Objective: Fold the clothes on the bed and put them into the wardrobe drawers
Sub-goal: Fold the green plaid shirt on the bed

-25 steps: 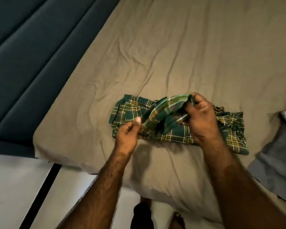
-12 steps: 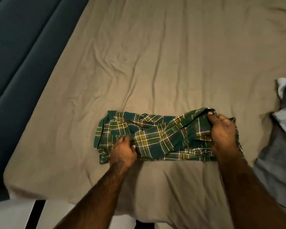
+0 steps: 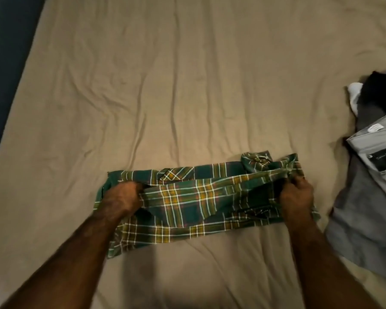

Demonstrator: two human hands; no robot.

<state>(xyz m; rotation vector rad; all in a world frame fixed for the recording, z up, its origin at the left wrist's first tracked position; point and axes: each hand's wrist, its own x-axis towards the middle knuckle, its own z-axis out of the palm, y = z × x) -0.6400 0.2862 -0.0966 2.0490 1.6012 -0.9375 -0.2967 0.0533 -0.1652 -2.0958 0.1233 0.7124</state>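
Centrally on the bed, near its front edge: a green and yellow plaid shirt, folded into a long band running left to right, rumpled, with a bunched lump of cloth at its far right corner. Gripped at both ends. Left hand curled round the cloth close to the shirt's left end, knuckles up, fingertips tucked under a fold. Right hand clenched on a gather of fabric at the right end, just below the bunched lump. Top layer stretched taut between the two fists, lower layer lying flat on the tan bedsheet, creased all over. Bare forearms reaching in from the lower corners. Off to the right, apart from the shirt: a heap of other clothes, with a grey garment spread toward the front, a pale grey pair of trousers bearing a dark label on top, a black item behind, and a white bit of cloth beside the black one. Along the left edge, a dark teal padded surface bordering the bed.
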